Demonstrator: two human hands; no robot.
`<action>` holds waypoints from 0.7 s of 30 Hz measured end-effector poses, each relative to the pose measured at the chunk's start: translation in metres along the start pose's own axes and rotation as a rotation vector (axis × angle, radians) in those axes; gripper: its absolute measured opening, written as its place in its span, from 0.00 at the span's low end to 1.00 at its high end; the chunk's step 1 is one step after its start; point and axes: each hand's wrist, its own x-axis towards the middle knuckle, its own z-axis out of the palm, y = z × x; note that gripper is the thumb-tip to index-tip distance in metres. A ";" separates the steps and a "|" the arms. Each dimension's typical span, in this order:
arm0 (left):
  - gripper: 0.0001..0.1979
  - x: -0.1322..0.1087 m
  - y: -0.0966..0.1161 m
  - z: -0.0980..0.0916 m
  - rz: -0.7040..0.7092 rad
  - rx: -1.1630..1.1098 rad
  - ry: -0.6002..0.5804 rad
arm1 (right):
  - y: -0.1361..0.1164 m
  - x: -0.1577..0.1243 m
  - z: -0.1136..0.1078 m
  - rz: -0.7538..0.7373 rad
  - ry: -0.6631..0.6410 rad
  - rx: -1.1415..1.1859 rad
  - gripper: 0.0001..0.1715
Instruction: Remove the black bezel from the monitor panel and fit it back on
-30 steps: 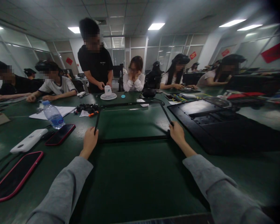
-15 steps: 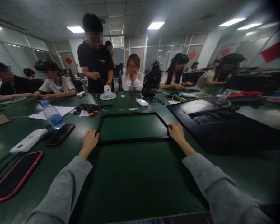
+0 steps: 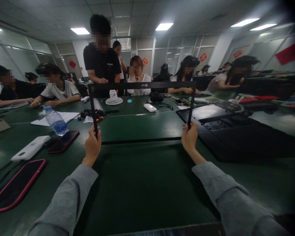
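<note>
A thin black rectangular monitor bezel stands tilted up in front of me, with a small logo on its far bar. The green table shows through its opening. My left hand is closed around the left side bar near the lower corner. On the opposite side bar, my right hand grips at about the same height. The bezel's near bar is low, close to the tabletop; whether it touches I cannot tell.
Right of me lies a large black panel. On the left are a water bottle, a white power bank and two phones, one red-edged phone nearer. A small white fan stands farther back. Several people are around the table.
The bezel has gone from lying nearly flat to tilted up, its far bar rising well above the table. Both my hands have turned upward with it, still gripping its sides.
</note>
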 end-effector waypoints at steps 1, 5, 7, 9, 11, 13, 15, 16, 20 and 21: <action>0.25 -0.001 0.000 0.000 -0.012 -0.016 -0.028 | -0.001 -0.001 0.000 0.013 -0.014 0.009 0.26; 0.25 -0.001 -0.006 0.006 -0.038 -0.033 -0.143 | 0.003 -0.002 0.001 0.038 -0.054 -0.001 0.25; 0.25 0.000 -0.010 0.009 -0.049 -0.033 -0.196 | 0.006 -0.002 0.003 0.027 -0.077 -0.013 0.26; 0.26 0.001 -0.013 0.010 -0.052 -0.039 -0.242 | 0.008 -0.001 0.004 0.022 -0.108 -0.037 0.28; 0.25 0.000 -0.016 0.011 -0.043 -0.032 -0.272 | 0.010 -0.001 0.005 0.029 -0.148 -0.071 0.30; 0.23 -0.001 -0.018 0.012 -0.028 0.001 -0.303 | 0.011 -0.002 0.005 0.030 -0.164 -0.100 0.32; 0.21 -0.002 -0.018 0.012 -0.021 0.048 -0.329 | 0.011 -0.002 0.005 0.016 -0.154 -0.109 0.34; 0.21 -0.002 -0.018 0.011 -0.019 0.067 -0.339 | 0.011 -0.003 0.005 0.008 -0.145 -0.109 0.35; 0.21 -0.002 -0.015 0.008 -0.031 0.109 -0.334 | 0.011 -0.003 0.004 -0.008 -0.142 -0.094 0.34; 0.21 -0.002 -0.015 0.008 -0.032 0.114 -0.325 | 0.011 -0.003 0.004 -0.017 -0.149 -0.093 0.33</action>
